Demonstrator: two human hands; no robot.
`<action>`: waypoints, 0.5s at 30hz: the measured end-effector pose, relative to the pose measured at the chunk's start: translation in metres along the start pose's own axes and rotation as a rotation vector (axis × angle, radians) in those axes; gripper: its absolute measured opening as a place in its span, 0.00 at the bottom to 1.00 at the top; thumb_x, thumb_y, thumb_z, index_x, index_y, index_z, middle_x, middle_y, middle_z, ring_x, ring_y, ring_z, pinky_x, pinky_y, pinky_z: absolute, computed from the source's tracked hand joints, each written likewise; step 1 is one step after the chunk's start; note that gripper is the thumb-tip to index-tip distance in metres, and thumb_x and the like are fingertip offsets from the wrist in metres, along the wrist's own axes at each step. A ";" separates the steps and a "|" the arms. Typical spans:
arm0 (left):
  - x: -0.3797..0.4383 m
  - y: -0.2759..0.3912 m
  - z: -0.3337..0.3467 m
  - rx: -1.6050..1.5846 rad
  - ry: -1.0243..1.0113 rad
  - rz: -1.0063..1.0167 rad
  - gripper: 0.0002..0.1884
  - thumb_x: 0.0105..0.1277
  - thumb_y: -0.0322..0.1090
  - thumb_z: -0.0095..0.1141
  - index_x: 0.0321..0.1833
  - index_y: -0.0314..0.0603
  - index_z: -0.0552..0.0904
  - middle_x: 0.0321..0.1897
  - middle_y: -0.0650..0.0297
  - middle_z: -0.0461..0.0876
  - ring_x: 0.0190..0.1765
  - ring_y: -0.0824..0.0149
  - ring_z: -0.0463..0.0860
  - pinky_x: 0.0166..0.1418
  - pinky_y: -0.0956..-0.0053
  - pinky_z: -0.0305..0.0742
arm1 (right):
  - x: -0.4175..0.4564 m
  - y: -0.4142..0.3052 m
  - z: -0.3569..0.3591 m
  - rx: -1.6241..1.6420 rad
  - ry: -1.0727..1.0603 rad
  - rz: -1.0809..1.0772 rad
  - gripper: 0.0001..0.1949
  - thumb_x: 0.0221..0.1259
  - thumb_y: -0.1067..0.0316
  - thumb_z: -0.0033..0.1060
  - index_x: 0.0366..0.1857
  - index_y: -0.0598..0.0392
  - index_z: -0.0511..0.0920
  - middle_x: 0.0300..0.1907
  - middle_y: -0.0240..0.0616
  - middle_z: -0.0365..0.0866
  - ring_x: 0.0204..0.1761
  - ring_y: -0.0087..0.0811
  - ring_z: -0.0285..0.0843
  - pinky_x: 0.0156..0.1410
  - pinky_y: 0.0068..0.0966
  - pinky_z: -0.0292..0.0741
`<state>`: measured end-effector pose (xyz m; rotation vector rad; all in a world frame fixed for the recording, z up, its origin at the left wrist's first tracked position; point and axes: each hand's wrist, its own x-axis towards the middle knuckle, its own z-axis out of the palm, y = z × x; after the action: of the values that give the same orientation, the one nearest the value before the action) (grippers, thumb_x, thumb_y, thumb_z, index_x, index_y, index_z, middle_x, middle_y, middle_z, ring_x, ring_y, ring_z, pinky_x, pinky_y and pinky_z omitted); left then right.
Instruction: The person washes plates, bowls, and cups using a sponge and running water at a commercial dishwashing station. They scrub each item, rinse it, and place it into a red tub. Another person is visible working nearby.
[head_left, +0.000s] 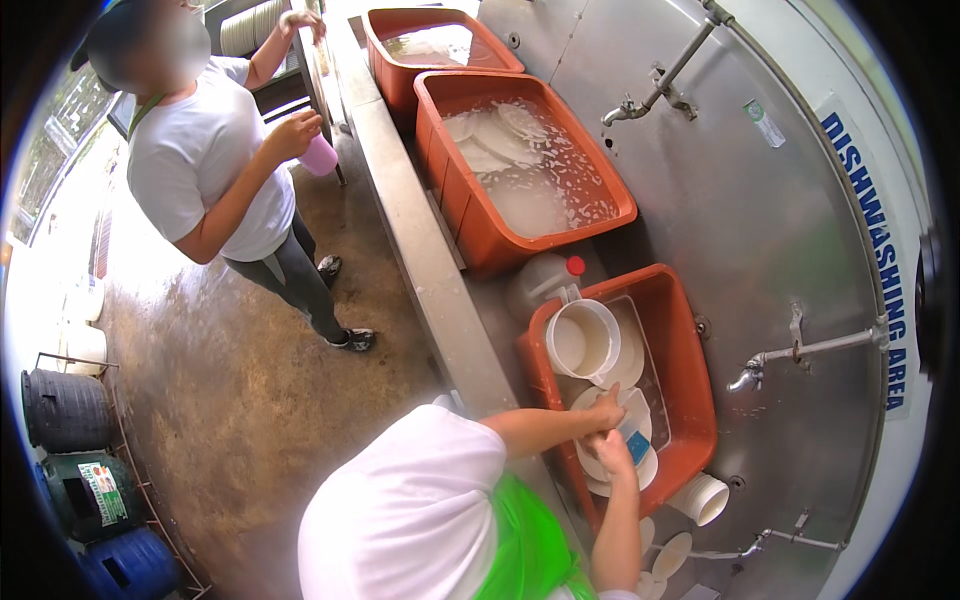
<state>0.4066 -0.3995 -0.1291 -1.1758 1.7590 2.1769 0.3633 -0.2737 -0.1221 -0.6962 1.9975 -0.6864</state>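
My left hand (607, 410) and my right hand (613, 453) are close together over an orange plastic tub (691, 420) in the steel sink. Under my left hand is a white plastic container (637, 409), its index finger stretched along it. A small blue patch (637, 448), a label or a sponge, shows beside my right hand; my fingers partly hide it. White plates (646, 470) lie beneath my hands. A white plastic pitcher (583, 339) with pale contents stands at the tub's far left end. I cannot make out how firmly either hand grips.
A jug with a red cap (551, 279) stands behind the tub. Another orange tub (525, 241) holds plates in foamy water; a third (382, 71) holds water. Stacked white bowls (701, 499) lie near the wall. Faucets (750, 375) jut out. A person (217, 157) stands across the sink ledge (427, 285).
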 end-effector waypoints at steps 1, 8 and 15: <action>-0.003 0.003 0.004 0.003 0.016 -0.042 0.42 0.74 0.48 0.53 0.84 0.51 0.45 0.78 0.42 0.61 0.78 0.45 0.63 0.80 0.55 0.58 | 0.000 0.001 0.000 0.072 0.026 0.013 0.23 0.48 0.73 0.70 0.53 0.61 0.79 0.39 0.36 0.86 0.40 0.33 0.84 0.47 0.31 0.78; 0.020 -0.002 0.001 -0.240 0.174 0.002 0.44 0.70 0.46 0.55 0.84 0.50 0.47 0.73 0.41 0.68 0.74 0.45 0.70 0.75 0.56 0.67 | -0.035 -0.023 0.006 -0.819 0.204 -0.055 0.23 0.52 0.74 0.64 0.56 0.60 0.76 0.46 0.48 0.87 0.50 0.51 0.85 0.57 0.39 0.79; -0.008 0.001 -0.011 0.168 -0.125 0.280 0.36 0.61 0.30 0.45 0.78 0.51 0.68 0.55 0.39 0.82 0.52 0.45 0.85 0.60 0.54 0.78 | -0.093 0.010 -0.042 -1.194 0.212 -0.332 0.18 0.56 0.73 0.62 0.52 0.60 0.79 0.45 0.57 0.85 0.50 0.57 0.84 0.59 0.48 0.77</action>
<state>0.4168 -0.4069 -0.1239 -0.7794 2.1101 2.1340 0.3666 -0.1935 -0.0584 -1.7124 2.4127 0.3866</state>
